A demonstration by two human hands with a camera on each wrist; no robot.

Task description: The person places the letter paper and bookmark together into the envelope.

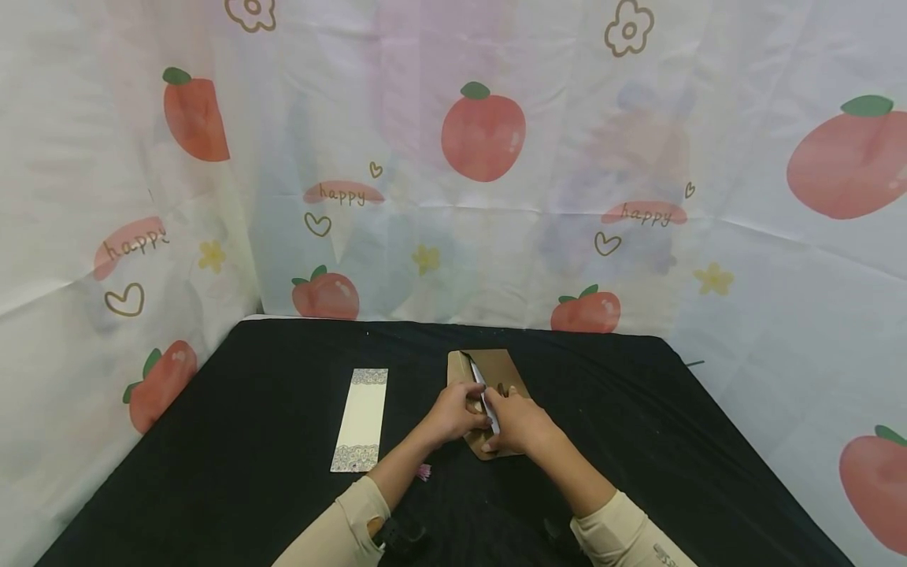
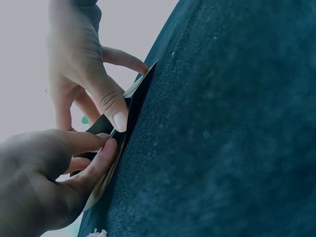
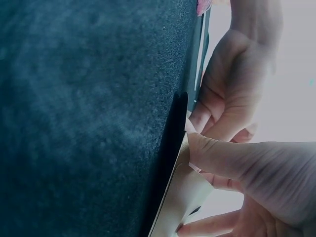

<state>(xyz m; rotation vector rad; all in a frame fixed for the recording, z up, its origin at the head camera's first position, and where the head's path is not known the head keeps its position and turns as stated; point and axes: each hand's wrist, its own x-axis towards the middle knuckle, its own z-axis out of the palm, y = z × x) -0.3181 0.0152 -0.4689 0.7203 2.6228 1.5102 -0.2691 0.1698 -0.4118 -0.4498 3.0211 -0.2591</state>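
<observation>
A brown paper envelope (image 1: pixel 505 364) lies on the black cloth, with a narrow white strip (image 1: pixel 478 373) showing along its opening. My left hand (image 1: pixel 453 413) pinches the opening's edge between thumb and index finger. From the right, my right hand (image 1: pixel 520 421) holds the envelope, its thumb at the same edge and its other fingers spread over the paper. In the right wrist view the envelope (image 3: pixel 185 190) rises at an angle off the cloth near that hand. What lies inside is mostly hidden by the hands.
To the left lies a cream card (image 1: pixel 361 417) with lace-patterned ends. A small pink tassel (image 1: pixel 423 472) sits beside my left forearm. Black cloth (image 1: pixel 283 394) covers the table, and a printed curtain (image 1: pixel 482 252) hangs behind it.
</observation>
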